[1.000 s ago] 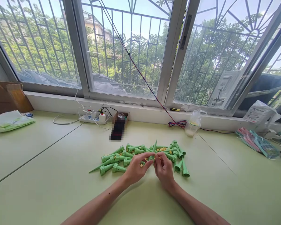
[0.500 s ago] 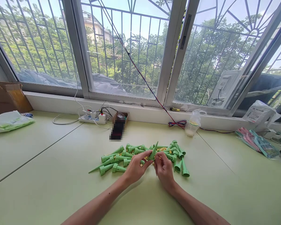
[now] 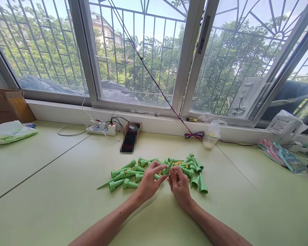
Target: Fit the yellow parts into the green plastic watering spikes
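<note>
My left hand (image 3: 151,179) is closed on a green plastic watering spike (image 3: 167,168), pinching it between thumb and fingers. The spike's pointed end tips up and away to the right. Close beside it, my right hand (image 3: 179,182) has its thumb and fingertips pressed together; whatever they hold is hidden or too small to name. Under and around both hands lies a pile of green watering spikes (image 3: 129,173), ribbed at the wide end. Small yellow pieces (image 3: 178,163) show among them, partly covered by the hands.
Along the back of the pale green table (image 3: 66,205) are a power strip (image 3: 93,129) with cables, a small box (image 3: 136,127) and a lidded plastic cup (image 3: 209,140). Plastic packets (image 3: 284,157) lie at right, a white-green packet (image 3: 12,132) at left.
The spike in my left hand has tilted from nearly upright to leaning further right and away. My right hand has hardly moved, and the pile looks the same.
</note>
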The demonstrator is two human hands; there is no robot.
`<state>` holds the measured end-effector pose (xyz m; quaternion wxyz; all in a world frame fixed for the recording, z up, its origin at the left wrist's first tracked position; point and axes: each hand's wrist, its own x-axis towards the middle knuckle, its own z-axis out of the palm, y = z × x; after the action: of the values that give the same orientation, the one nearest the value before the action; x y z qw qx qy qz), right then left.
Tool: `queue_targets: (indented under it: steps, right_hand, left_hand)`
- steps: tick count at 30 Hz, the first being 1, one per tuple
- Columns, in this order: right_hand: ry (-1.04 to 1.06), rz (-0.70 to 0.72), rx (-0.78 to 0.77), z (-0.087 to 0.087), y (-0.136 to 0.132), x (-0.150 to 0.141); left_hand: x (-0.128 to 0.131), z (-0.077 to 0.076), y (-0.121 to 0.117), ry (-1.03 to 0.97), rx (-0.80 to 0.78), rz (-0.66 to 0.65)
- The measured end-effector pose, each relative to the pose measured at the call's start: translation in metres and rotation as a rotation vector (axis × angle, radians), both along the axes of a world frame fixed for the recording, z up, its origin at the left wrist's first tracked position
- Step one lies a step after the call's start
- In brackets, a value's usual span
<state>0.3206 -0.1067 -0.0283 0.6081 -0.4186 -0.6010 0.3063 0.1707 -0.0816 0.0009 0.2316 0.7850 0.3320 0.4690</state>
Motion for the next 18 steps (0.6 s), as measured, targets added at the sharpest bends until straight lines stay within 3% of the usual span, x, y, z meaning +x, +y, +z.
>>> queue_targets:
  steps: [18]
  right_hand:
    - [-0.028, -0.01, 0.0, 0.0012, -0.0007, -0.0006]
  left_hand:
    - [0.0004, 0.0002, -0.0019, 0.045, -0.026, 0.005]
